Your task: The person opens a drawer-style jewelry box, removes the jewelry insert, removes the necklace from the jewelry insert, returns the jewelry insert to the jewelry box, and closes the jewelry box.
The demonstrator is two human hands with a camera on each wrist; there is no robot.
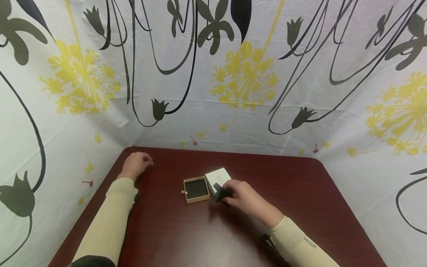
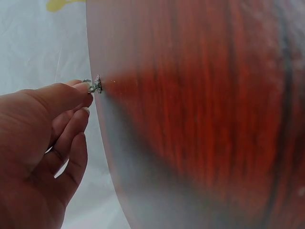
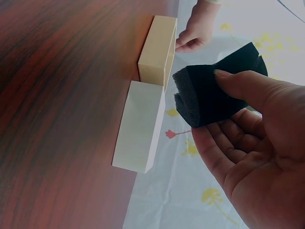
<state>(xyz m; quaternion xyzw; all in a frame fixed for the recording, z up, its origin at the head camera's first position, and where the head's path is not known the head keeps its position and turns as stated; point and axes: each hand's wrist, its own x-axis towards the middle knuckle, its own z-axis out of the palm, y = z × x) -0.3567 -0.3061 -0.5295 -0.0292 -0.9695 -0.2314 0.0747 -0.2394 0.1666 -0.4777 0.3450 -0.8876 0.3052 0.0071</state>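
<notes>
My left hand [image 1: 135, 165] is over the far left of the table, pinching a small silver piece of jewellery [image 2: 97, 84] between thumb and fingertips. The jewellery looks ornate, but its exact kind is too small to tell. My right hand [image 1: 247, 198] grips a folded black foam pad [image 3: 205, 98] between thumb and fingers, raised near the boxes. Beside it a small open tan box [image 1: 197, 200] with a dark inside and a little pull tab lies on the table. A white box or lid [image 1: 217, 177] touches or nearly touches it, partly hidden by the right hand and foam.
Under everything is a dark red wood-grain table [image 1: 166, 230] with rounded far corners. White cloth [image 1: 186, 133] printed with flowers hangs round its back and sides, close to the table's edge.
</notes>
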